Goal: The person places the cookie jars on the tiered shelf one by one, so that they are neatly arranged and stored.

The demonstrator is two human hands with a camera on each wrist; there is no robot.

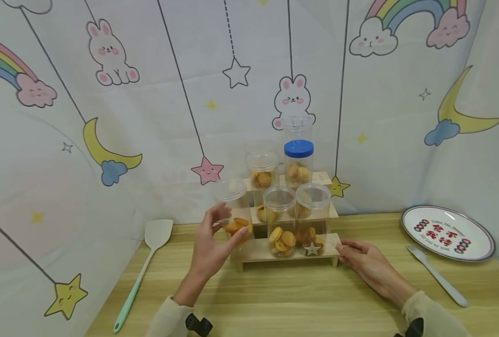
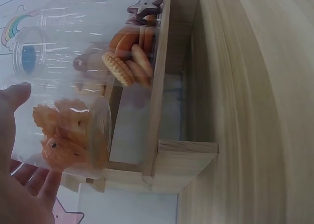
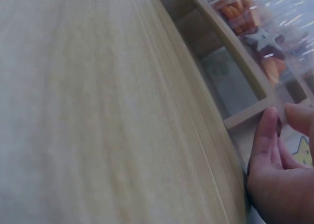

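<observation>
My left hand grips a clear jar of cookies by its side, thumb in front and fingers round the far side. In the left wrist view the base of this jar overlaps the left end of the stepped wooden rack. At the rack's other end, my right hand pinches the edge of the lowest step between thumb and fingers. Two clear jars stand on that step: a jar of round cookies and a jar with a star-shaped piece at its bottom.
Higher on the rack stand another cookie jar and one with a blue lid. A spatula lies to the left. On the right are a white plate with red print and a fork. Patterned cloth hangs behind.
</observation>
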